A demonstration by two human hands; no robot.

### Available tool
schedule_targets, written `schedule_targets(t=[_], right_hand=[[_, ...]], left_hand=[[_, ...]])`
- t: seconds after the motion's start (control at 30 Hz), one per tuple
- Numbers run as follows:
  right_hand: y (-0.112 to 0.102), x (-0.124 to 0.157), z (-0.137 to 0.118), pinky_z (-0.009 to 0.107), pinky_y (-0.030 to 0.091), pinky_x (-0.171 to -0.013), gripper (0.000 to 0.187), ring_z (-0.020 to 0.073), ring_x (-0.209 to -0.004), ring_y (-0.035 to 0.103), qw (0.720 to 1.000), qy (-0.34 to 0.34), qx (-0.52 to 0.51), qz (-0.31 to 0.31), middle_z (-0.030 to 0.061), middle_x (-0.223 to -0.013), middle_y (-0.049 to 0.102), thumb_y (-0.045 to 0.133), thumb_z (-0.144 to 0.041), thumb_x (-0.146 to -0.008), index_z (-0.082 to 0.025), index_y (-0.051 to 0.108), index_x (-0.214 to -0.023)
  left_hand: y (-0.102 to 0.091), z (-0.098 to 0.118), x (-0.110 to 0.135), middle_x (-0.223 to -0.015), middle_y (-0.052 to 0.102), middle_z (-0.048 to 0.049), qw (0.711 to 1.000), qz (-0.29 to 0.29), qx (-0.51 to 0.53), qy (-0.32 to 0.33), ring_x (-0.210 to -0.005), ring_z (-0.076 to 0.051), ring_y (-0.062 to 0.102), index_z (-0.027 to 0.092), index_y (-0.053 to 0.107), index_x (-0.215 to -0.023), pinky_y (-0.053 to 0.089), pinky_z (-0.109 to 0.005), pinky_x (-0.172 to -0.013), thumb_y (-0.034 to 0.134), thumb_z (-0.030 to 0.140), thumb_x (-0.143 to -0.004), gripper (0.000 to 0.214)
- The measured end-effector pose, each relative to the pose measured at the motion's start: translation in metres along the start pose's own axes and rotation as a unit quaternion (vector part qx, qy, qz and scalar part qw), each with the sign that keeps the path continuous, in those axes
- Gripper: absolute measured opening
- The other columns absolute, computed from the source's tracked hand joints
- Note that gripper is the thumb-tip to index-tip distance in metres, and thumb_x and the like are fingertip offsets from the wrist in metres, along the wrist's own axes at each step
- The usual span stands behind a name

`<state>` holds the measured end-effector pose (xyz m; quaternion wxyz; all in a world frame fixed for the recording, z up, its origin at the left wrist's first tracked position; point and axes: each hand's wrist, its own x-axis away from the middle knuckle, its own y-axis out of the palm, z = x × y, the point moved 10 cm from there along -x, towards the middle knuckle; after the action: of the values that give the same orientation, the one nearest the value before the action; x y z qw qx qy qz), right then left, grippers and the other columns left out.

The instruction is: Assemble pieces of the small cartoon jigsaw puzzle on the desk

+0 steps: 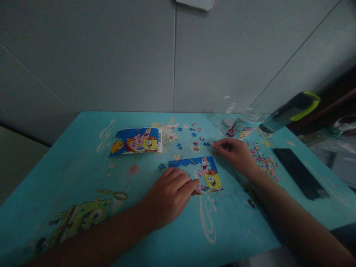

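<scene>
A partly built cartoon jigsaw (pixel 205 173) lies in the middle of the turquoise table (pixel 83 178). My left hand (pixel 169 194) rests palm down on its left part, fingers stretched flat over the pieces. My right hand (pixel 235 152) reaches past the jigsaw's upper right corner, fingertips pinched on a small loose piece (pixel 213 144) among scattered blue pieces (pixel 194 142). A printed picture card (pixel 136 141) showing the same cartoon lies to the upper left.
A heap of loose pieces (pixel 264 159) lies right of my right hand. A clear plastic container (pixel 241 124) lies on its side at the back. A dark phone (pixel 299 172) lies at the right, and a dark bottle with a green lid (pixel 292 111) behind it.
</scene>
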<state>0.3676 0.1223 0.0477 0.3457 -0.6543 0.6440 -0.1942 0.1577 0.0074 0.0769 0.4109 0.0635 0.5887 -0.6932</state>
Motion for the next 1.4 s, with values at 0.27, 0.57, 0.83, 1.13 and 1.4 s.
schedule_targets(t=[0.27, 0.57, 0.83, 1.13, 1.4], right_hand=[[0.033, 0.049, -0.053, 0.032, 0.056, -0.08, 0.027, 0.019, -0.09, 0.069, 0.978, -0.007, -0.09, -0.186, 0.003, -0.103, 0.077, 0.063, -0.039, -0.099, -0.028, 0.076, -0.12], [0.05, 0.061, -0.047, 0.035, 0.058, -0.092, 0.025, 0.0226, -0.1, 0.075, 0.963, 0.019, -0.088, -0.255, 0.0003, -0.112, 0.08, 0.069, -0.041, -0.095, -0.031, 0.079, -0.114], [0.052, 0.062, -0.056, 0.03, 0.056, -0.076, 0.023, 0.0178, -0.084, 0.071, 0.965, -0.038, -0.04, -0.257, 0.0014, -0.097, 0.077, 0.07, -0.032, -0.095, -0.031, 0.078, -0.116], [0.054, 0.061, -0.064, 0.029, 0.052, -0.074, 0.021, 0.0163, -0.082, 0.067, 0.963, -0.086, -0.005, -0.255, 0.0013, -0.094, 0.073, 0.07, -0.027, -0.096, -0.029, 0.077, -0.115], [0.052, 0.061, -0.064, 0.028, 0.05, -0.072, 0.018, 0.0152, -0.079, 0.065, 0.964, -0.072, -0.009, -0.255, 0.0003, -0.091, 0.072, 0.072, -0.027, -0.094, -0.027, 0.076, -0.111]], left_hand=[[0.005, 0.0, 0.0, -0.086, 0.065, -0.0066, 0.999, -0.029, 0.009, -0.01, -0.085, -0.022, 0.058, 0.011, 0.068, -0.113, 0.052, -0.041, -0.079, 0.051, 0.015, -0.102, 0.021], [0.007, -0.001, 0.002, -0.086, 0.065, -0.0064, 0.999, -0.037, 0.013, -0.01, -0.086, -0.021, 0.059, 0.012, 0.069, -0.112, 0.051, -0.039, -0.08, 0.05, 0.014, -0.102, 0.021], [0.008, -0.001, 0.001, -0.087, 0.066, -0.0066, 0.999, -0.048, 0.011, -0.014, -0.088, -0.022, 0.06, 0.011, 0.068, -0.112, 0.051, -0.04, -0.082, 0.049, 0.014, -0.102, 0.022], [0.007, 0.001, -0.001, -0.086, 0.066, -0.0061, 0.999, -0.044, 0.008, -0.008, -0.089, -0.022, 0.06, 0.011, 0.069, -0.11, 0.05, -0.041, -0.082, 0.048, 0.014, -0.103, 0.022], [0.009, -0.001, 0.001, -0.087, 0.066, -0.0063, 0.999, -0.05, 0.012, -0.011, -0.09, -0.022, 0.061, 0.012, 0.068, -0.11, 0.049, -0.041, -0.084, 0.048, 0.015, -0.104, 0.022]])
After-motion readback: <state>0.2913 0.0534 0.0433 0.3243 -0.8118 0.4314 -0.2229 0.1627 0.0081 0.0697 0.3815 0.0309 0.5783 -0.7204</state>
